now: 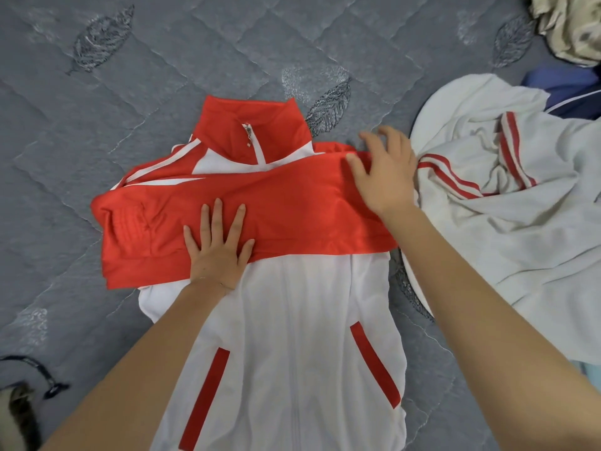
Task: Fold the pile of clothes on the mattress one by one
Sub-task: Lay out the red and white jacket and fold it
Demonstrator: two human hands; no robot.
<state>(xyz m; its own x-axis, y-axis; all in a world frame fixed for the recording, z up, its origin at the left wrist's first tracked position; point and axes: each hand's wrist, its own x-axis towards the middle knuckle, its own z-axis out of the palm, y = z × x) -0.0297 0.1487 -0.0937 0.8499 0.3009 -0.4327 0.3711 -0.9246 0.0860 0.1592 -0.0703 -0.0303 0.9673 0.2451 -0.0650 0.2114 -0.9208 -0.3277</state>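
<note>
The red-and-white jacket [292, 320] lies face up on the grey mattress [162, 92], its red sleeve [292, 203] folded across the chest. The left hand [218, 252] presses flat on the sleeve, fingers spread, seemingly to pin it. The right hand [383, 170] rests at the shoulder fold, fingers loosely bent and pinching nothing, probably squaring that edge. The unfolded pile [504, 222] waits just beside it.

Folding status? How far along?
Done: a red sleeve lies folded across the chest of the jacket; no finished item shows. In hand: left hand presses flat on that sleeve, right hand rests on its fold at the shoulder. Left: folding the jacket's body, then the white striped top, blue garment and beige cloth heaped at right.
</note>
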